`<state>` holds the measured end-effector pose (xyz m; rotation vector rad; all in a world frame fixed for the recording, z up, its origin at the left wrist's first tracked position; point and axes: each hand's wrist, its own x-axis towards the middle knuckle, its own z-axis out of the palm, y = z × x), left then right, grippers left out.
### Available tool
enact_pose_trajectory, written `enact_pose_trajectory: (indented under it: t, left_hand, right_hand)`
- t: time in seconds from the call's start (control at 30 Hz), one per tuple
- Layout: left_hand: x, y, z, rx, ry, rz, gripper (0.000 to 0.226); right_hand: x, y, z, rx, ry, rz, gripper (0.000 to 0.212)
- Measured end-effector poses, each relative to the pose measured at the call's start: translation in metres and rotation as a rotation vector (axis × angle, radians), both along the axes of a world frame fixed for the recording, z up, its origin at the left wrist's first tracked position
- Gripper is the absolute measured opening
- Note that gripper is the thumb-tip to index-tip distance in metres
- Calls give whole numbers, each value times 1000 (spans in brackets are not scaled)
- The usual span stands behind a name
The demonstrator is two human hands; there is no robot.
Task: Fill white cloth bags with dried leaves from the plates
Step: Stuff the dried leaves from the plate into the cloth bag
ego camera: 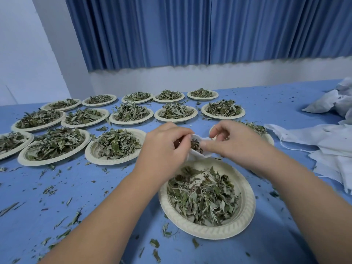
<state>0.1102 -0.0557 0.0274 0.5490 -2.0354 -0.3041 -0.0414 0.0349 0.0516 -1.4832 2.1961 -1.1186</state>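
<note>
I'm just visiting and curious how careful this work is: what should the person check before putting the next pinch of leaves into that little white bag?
1. Firm hold: left hand and right hand both grip the white cloth bag: ok.
2. Mouth open, leaves showing inside: ok.
3. Bag above the near plate, at its far rim, to catch spills: ok.
4. Enough dried leaves in that plate: ok.
5. How full the bag is: cannot tell, fingers hide it.
6. Tidy table: not ok, leaf bits scattered.
</note>
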Motion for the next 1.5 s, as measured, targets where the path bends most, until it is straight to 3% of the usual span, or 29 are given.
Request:
enact_pose_trajectory:
  t: [0.17,0.3,0.43,0.7,0.97,1.27,1.5]
  left_hand:
    - [2,-5,2,25,75,54,12]
    - [0,-5,0,-10,76,71,13]
    - [-3,-5,-3,-37,57,68,14]
    - [-3,-6,-4,-45,43,60,15]
    - [0,-7,-3,-36,33,60,14]
    - [0,-5,-2,-59,4,42,15]
    - [-3,0,-3,-78,-35,15,14]
  right_hand:
    - [-11,36,26,379,131,348,63]
    - [6,38,24,533,248,436,52]
    - [11,33,16,497,420,442,46]
    - [18,26,8,383,482,444,23]
    - [11,29,17,269,328,443,9]
    - [0,33,26,-83,112,322,12]
    - [9,28,19,-124,371,134,5]
